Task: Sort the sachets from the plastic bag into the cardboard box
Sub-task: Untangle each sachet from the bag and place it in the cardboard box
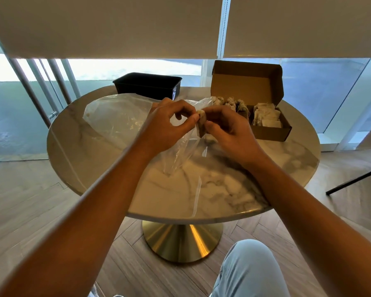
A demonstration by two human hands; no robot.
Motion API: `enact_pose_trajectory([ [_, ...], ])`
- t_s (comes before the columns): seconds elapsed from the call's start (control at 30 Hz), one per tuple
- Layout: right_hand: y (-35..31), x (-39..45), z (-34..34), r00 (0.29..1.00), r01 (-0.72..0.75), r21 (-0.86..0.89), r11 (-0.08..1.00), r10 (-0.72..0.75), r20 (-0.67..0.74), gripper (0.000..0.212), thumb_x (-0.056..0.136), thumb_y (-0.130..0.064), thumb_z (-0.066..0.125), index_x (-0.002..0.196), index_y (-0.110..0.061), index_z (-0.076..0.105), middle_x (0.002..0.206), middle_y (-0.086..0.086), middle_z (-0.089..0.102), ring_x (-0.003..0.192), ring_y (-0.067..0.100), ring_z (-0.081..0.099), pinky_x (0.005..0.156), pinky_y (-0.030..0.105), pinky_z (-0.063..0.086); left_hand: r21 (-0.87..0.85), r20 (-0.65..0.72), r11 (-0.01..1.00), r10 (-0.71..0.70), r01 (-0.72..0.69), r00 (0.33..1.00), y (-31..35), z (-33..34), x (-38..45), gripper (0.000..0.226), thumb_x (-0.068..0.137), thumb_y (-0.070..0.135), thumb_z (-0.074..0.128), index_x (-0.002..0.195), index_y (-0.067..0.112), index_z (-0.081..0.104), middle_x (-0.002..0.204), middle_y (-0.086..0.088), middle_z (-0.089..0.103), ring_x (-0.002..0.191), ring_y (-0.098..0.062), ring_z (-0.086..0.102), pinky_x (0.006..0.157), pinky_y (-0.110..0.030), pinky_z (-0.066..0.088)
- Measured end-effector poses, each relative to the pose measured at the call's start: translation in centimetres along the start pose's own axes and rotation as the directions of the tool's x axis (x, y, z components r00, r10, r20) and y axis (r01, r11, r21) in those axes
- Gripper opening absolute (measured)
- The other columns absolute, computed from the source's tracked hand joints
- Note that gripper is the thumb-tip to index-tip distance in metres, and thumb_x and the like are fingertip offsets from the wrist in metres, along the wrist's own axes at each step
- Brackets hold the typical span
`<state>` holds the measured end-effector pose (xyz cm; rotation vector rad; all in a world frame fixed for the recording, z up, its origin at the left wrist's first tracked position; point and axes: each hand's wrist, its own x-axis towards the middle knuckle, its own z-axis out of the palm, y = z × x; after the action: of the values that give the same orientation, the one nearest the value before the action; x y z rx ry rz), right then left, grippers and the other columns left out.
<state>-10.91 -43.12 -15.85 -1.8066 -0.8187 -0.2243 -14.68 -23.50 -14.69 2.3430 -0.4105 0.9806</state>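
Observation:
A clear plastic bag (116, 116) lies crumpled across the round marble table (180, 189). Above it, at the table's middle, my left hand (169, 125) and my right hand (229, 129) both pinch one small beige sachet (201, 123) between thumbs and fingertips. The open cardboard box (272, 131) stands at the back right with its lid up. Several pale sachets (266, 117) fill its right compartment, and darker ones (234, 103) stand in its left part, partly hidden by my right hand.
A black plastic tray (148, 84) sits at the table's far edge, left of the box. A window with lowered blinds is behind the table. The gold table base (180, 241) and my knee (248, 269) are below. A dark chair leg (351, 181) is at the right.

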Motion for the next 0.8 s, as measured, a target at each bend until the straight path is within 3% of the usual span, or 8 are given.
enact_pose_trajectory([
  [0.13,-0.46,-0.19,0.0,1.0,-0.01,-0.065,0.998,0.012,0.022,0.028,0.098,-0.015,0.066,0.126,-0.015,0.065,0.109,-0.004,0.074,0.102,0.014,0.073,0.097,0.042,0.059,-0.003,0.006,1.0,0.01,-0.01,1.0,-0.02,-0.09,-0.12,0.005,0.096,0.036,0.063,0.097,0.031,0.064,0.086,0.021,0.055,0.084,-0.006,0.05,0.081,-0.007,0.03],
  [0.23,-0.55,-0.21,-0.14,1.0,-0.022,-0.006,1.0,0.022,-0.016,0.027,0.097,-0.011,0.068,0.124,-0.012,0.066,0.107,-0.002,0.076,0.099,0.013,0.075,0.097,0.039,0.06,-0.026,0.027,1.0,-0.002,0.003,1.0,-0.09,-0.03,-0.04,0.008,0.097,0.037,0.061,0.1,0.03,0.064,0.09,0.014,0.061,0.085,-0.01,0.055,0.081,-0.014,0.04],
  [0.33,-0.55,-0.19,-0.3,0.997,-0.034,0.01,0.999,0.034,-0.076,0.027,0.096,-0.01,0.07,0.123,-0.011,0.066,0.108,-0.002,0.076,0.099,0.011,0.075,0.096,0.036,0.06,-0.111,0.047,0.991,-0.065,0.07,0.997,0.37,-0.12,0.21,0.011,0.098,0.035,0.062,0.103,0.026,0.065,0.093,0.007,0.068,0.086,-0.01,0.059,0.077,-0.003,0.041],
  [0.43,-0.4,-0.09,-0.53,0.991,-0.034,0.004,0.999,0.034,-0.13,0.028,0.095,-0.011,0.071,0.123,-0.012,0.067,0.11,0.0,0.075,0.1,0.013,0.074,0.095,0.039,0.06,-0.194,0.065,0.973,-0.114,0.125,0.991,0.8,-0.24,0.31,0.009,0.097,0.034,0.063,0.102,0.027,0.064,0.094,0.008,0.071,0.091,0.0,0.06,0.078,0.003,0.038],
  [0.57,-0.18,0.12,-0.69,0.97,-0.07,0.024,0.997,0.073,-0.231,0.029,0.094,-0.015,0.073,0.123,-0.012,0.067,0.112,-0.001,0.074,0.102,0.012,0.073,0.095,0.037,0.06,-0.213,0.067,0.967,-0.127,0.139,0.99,0.8,-0.18,0.36,0.012,0.094,0.035,0.067,0.104,0.032,0.063,0.094,0.024,0.066,0.091,0.008,0.063,0.077,-0.005,0.045],
  [0.7,-0.02,0.35,-0.85,0.937,-0.125,0.06,0.99,0.138,-0.321,0.027,0.092,-0.02,0.077,0.115,-0.019,0.063,0.111,-0.006,0.073,0.101,0.007,0.072,0.092,0.029,0.06,-0.283,0.09,0.946,-0.136,0.156,0.987,0.75,-0.09,0.26,0.013,0.094,0.024,0.068,0.105,0.024,0.06,0.102,0.009,0.072,0.094,-0.002,0.069,0.087,-0.013,0.053],
  [0.8,0.12,0.36,-0.88,0.924,-0.139,0.082,0.987,0.159,-0.348,0.025,0.091,-0.019,0.078,0.108,-0.017,0.059,0.111,-0.002,0.072,0.101,0.007,0.072,0.086,0.032,0.063,-0.269,0.12,0.957,-0.08,0.11,0.99,0.55,-0.22,0.04,0.013,0.097,0.012,0.062,0.105,0.018,0.07,0.103,0.01,0.071,0.096,0.001,0.068,0.089,-0.011,0.051],
])
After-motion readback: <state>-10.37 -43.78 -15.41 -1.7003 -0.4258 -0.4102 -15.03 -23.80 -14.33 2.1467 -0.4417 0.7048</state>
